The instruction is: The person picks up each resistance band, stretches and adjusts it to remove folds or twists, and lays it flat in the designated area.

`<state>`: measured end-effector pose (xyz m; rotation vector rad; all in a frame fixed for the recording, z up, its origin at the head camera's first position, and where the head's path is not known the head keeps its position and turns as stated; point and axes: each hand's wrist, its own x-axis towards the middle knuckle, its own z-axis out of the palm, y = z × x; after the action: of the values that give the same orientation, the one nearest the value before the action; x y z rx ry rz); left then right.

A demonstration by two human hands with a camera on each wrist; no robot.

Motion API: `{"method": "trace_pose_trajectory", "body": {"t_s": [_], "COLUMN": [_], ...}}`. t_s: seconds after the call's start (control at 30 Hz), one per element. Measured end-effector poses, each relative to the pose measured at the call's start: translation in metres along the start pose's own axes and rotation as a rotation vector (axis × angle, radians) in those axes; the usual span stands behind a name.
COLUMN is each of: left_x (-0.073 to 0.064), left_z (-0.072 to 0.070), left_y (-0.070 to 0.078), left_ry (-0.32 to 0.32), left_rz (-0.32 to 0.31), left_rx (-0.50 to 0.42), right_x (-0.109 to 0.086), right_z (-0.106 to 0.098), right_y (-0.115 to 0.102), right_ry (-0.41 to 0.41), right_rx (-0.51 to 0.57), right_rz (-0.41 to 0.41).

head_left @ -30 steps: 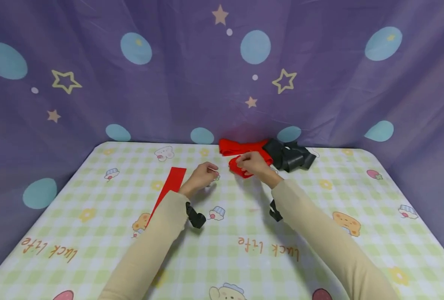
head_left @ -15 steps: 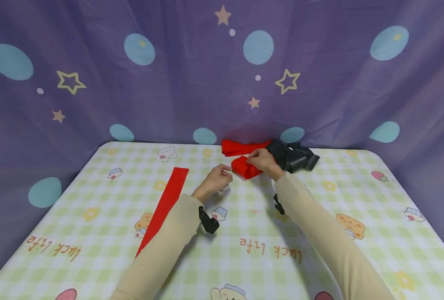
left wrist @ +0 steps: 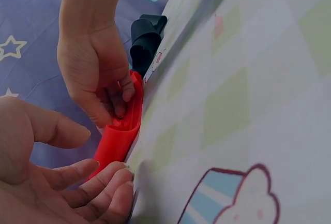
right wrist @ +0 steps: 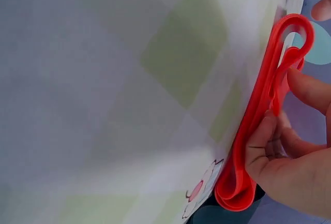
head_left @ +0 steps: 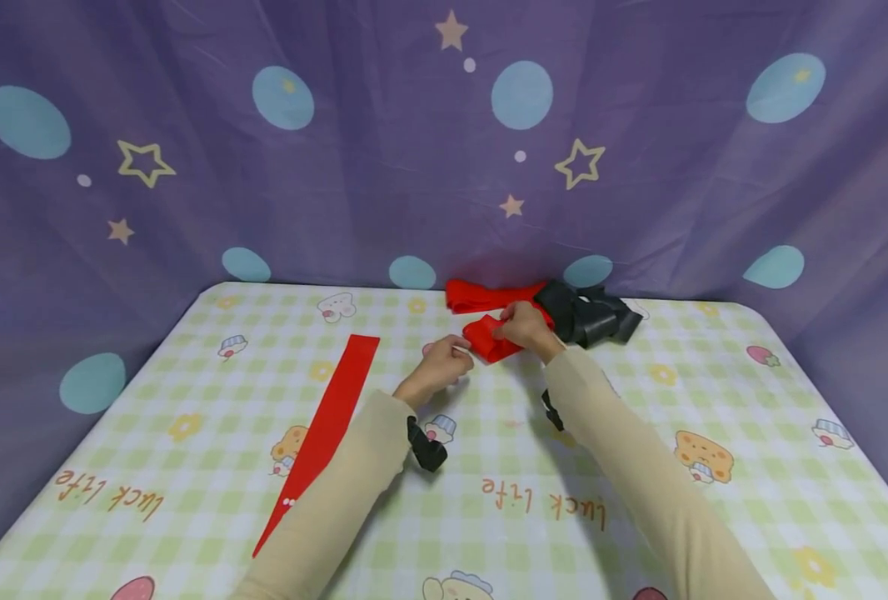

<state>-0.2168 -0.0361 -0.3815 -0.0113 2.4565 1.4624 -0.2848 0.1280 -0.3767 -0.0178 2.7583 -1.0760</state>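
Note:
A red flat stretch band (head_left: 481, 337) lies folded in several layers near the back of the table, with rounded loops at its ends in the right wrist view. My right hand (head_left: 528, 325) pinches its upper layer between thumb and fingers (right wrist: 261, 136). Close to the band's left end is my left hand (head_left: 440, 367), its fingers loosely bent with nothing between them. In the left wrist view, the left thumb and fingers (left wrist: 103, 193) stand apart, overlapping the band's near end. The right wrist view shows a gap between the left fingertips and the loop.
Another folded red band (head_left: 481, 295) lies behind, against the purple curtain (head_left: 384, 167). Black folded bands (head_left: 590, 317) are heaped to its right. A flat red strip (head_left: 331, 417) stretches along the checked tablecloth (head_left: 212, 467), partly behind the left sleeve.
My left hand has moved right to the folded band's left end, uncovering more of the red strip. The right hand has shifted slightly right, still gripping the band, whose left end now looks flatter.

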Motion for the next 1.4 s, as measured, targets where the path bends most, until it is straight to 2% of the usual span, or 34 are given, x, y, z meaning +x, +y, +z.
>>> {"method": "trace_pose_trajectory", "body": {"t_s": [0.5,0.73,0.97,1.17,1.23,1.4], "left_x": [-0.006,-0.004,-0.004,-0.006,-0.009,-0.015], "left_z": [-0.003,-0.008,-0.011,-0.013,-0.014,-0.018], "left_y": [-0.004,-0.01,-0.011,-0.012,-0.013,-0.014], "left_ry": [-0.011,0.013,0.041,0.075,0.066,0.017], "left_rz": [-0.01,-0.024,-0.035,-0.082,-0.086,-0.049], "left_rx": [0.011,-0.035,-0.076,-0.189,-0.249,-0.402], "right_x": [-0.009,-0.018,-0.027,-0.039,-0.042,-0.049], "right_z": [0.003,-0.003,-0.002,0.008,0.012,0.023], "right_y": [-0.004,-0.017,-0.023,-0.026,-0.026,-0.026], "right_ry": [0.034,-0.05,-0.118,-0.138,-0.144,-0.151], "right_rx": [0.128,0.285,0.372,0.4,0.401,0.393], "right_rz": [-0.058,-0.089,-0.1,-0.153,-0.182,-0.271]}}
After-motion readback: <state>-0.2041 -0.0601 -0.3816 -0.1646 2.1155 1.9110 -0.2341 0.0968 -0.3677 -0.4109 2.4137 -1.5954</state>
